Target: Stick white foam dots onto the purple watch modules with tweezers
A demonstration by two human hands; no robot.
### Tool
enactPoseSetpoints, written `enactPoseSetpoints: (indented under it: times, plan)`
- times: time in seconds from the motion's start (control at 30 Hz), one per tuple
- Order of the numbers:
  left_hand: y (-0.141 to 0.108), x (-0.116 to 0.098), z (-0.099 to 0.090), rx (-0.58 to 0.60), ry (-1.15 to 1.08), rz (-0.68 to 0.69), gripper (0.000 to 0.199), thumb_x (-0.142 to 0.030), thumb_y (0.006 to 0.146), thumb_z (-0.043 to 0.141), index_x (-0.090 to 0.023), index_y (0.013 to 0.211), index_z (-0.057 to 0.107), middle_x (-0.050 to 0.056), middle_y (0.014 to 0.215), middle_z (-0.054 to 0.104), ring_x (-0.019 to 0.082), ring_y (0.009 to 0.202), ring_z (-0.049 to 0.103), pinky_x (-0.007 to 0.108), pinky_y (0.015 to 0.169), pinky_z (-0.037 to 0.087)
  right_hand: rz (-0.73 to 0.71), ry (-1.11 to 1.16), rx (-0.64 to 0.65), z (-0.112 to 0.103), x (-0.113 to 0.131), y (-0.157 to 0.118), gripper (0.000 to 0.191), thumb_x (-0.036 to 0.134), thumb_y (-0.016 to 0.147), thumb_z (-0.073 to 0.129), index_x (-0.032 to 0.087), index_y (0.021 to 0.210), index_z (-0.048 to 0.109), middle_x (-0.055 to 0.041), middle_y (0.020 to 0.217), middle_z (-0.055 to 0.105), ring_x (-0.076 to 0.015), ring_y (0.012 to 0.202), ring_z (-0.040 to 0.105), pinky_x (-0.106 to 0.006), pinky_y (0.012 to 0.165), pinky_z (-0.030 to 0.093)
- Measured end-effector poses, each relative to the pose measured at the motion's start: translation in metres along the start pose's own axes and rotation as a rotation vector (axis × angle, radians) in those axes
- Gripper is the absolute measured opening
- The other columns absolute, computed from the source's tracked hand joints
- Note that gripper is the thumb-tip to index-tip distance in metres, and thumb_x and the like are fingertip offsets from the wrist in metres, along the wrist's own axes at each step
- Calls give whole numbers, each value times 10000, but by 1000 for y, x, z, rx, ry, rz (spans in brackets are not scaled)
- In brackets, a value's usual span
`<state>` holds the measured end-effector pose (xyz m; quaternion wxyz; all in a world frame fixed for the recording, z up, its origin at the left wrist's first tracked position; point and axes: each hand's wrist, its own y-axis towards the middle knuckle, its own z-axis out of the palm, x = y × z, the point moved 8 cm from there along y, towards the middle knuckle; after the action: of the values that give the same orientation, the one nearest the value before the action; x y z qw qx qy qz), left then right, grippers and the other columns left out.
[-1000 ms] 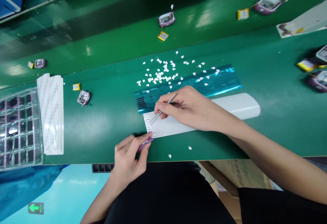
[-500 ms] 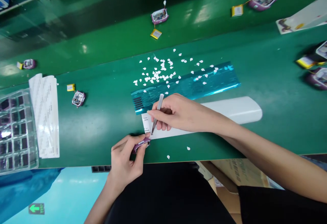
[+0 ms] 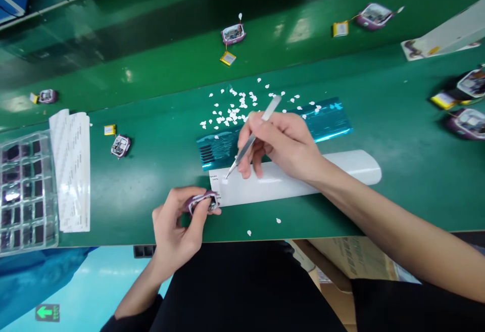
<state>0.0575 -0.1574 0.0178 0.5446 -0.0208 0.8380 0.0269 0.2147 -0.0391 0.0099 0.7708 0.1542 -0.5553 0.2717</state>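
The left hand (image 3: 178, 226) holds a small purple device (image 3: 202, 202) at the near edge of the green counter (image 3: 151, 180); its grip is closed around the shell, thumb on one side and fingers on the other, with the open face turned up. The right hand (image 3: 282, 142) pinches metal tweezers (image 3: 250, 140) between thumb and fingers. Their long axis runs from far right down to near left. The tip rests on the left end of a white paper strip (image 3: 303, 180), at a tiny white piece; I cannot tell if the tips are clamped on it. The device lies just near and left of the tweezers' tip, so the tip is close to it but not touching.

Behind the strip lies a shiny blue film (image 3: 329, 120), and many small white bits (image 3: 235, 112) are scattered beyond it. At the far left a clear compartment tray (image 3: 26, 190) holds dark parts in most of its cells, beside a white sheet (image 3: 71, 170). Another purple device (image 3: 121, 146) lies alone on the counter.
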Motion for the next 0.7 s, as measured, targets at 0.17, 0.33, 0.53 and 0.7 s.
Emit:
enactPoseSetpoints:
  times: [0.17,0.33,0.53,0.7]
  plan:
    - [30,-6,27,340,-302,-209,211,-169,913,675,-159,1098,572,39,854,768,176,742,780,244,696,643,-135,-32,-82,2,12,-6,387,531,994,561,212,780,605,-22,623,717,-160,494,689,-212,372,515]
    - [33,-16,33,434,-394,-221,265,-130,911,662,-161,1142,535,48,920,774,190,861,787,255,809,648,-131,-65,-26,14,10,-12,351,493,1030,503,231,816,596,3,626,707,-144,467,676,-210,390,539]
    - [29,-15,37,410,-451,-237,260,-115,912,668,-170,1132,542,26,922,771,176,860,788,232,803,652,-165,-110,-25,18,10,-17,328,436,1055,466,222,842,593,11,652,708,-123,447,657,-207,378,520]
    - [28,-18,40,418,-463,-242,235,-138,923,667,-175,1116,539,30,936,772,190,864,790,263,816,661,-173,-134,-19,18,13,-16,334,400,1067,446,217,827,589,11,629,696,-115,432,645,-200,389,517]
